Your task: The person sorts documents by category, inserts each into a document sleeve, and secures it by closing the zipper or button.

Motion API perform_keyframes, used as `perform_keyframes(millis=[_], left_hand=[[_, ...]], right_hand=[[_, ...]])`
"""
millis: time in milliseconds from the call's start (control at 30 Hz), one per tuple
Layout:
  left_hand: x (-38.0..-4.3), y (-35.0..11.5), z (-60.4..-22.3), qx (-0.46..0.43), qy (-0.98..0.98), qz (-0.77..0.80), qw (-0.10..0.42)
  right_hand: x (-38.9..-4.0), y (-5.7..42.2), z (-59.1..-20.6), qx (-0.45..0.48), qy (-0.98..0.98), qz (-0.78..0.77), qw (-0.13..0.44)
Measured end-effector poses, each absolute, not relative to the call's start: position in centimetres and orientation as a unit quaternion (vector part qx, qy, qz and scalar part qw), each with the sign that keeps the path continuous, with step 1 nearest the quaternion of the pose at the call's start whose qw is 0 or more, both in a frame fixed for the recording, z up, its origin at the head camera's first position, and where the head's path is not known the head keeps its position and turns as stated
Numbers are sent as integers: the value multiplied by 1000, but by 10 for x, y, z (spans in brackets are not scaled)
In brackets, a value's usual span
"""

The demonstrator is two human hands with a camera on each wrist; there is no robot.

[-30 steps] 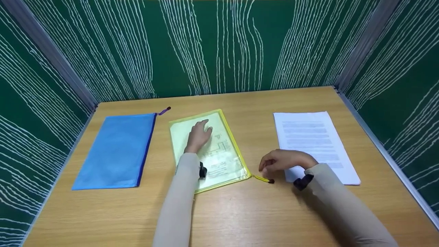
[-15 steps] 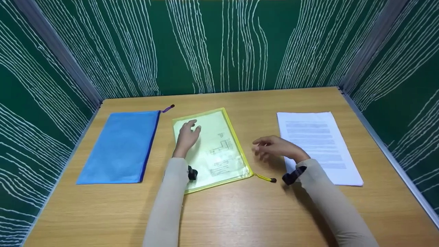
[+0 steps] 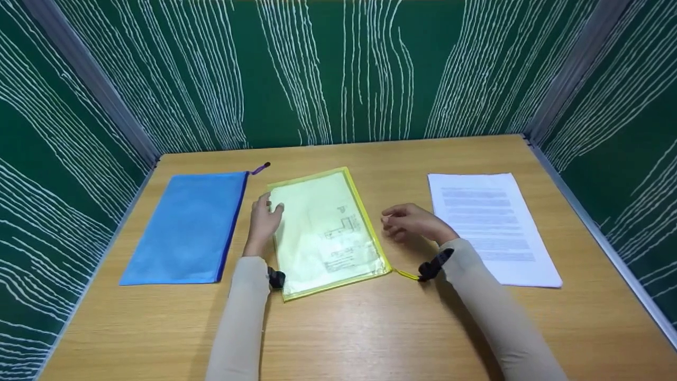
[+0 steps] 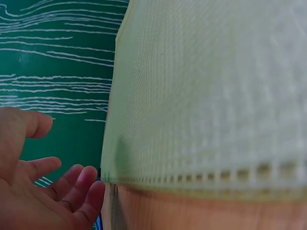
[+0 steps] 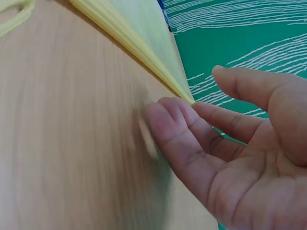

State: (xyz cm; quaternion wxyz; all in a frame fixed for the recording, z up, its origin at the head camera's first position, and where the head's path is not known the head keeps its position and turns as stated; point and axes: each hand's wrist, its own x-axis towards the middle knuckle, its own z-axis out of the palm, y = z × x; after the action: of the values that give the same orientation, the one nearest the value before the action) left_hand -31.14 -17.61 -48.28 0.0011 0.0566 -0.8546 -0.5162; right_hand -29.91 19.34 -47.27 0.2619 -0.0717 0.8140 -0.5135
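Paper with a faint line drawing (image 3: 341, 227) showed through the yellow mesh zip pouch (image 3: 304, 233), which lay flat and slightly skewed at the middle of the wooden table (image 3: 338, 338). That much looked done: the pouch appeared to be filled. Its yellow zip pull (image 3: 406, 274) lay out from the near right corner, but whether the zip was drawn fully across could not be told.

The left hand (image 3: 263, 222) was at the pouch's left edge, fingers spread and slightly bent, thumb apart from them, holding nothing. Whether its fingertips touched the edge was unclear. The right hand (image 3: 415, 222) hung between the pouch and the paper stack, its fingers loosely bent with a narrow gap to the thumb, and it too held nothing.

What seemed left untouched lay to either side. A stack of printed paper (image 3: 476, 211) lay loose on the right, outside both pouches. On the left lay a blue zip pouch (image 3: 185, 227), flat, with its purple zip pull (image 3: 259, 169) at the far right corner; whether it contained anything could not be seen.
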Motion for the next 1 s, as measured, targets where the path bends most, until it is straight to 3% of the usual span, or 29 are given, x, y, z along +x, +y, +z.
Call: perform_keyframes(millis=[633,1000], left_hand=[[-305,-181,-475,106,-868,-461,-153],[-305,-176,-477,110,-896,-405,-146]], right_hand=[[-292,157,-475,-48,787,-567,239],[-284,144,-485,-49,818,-543,184]])
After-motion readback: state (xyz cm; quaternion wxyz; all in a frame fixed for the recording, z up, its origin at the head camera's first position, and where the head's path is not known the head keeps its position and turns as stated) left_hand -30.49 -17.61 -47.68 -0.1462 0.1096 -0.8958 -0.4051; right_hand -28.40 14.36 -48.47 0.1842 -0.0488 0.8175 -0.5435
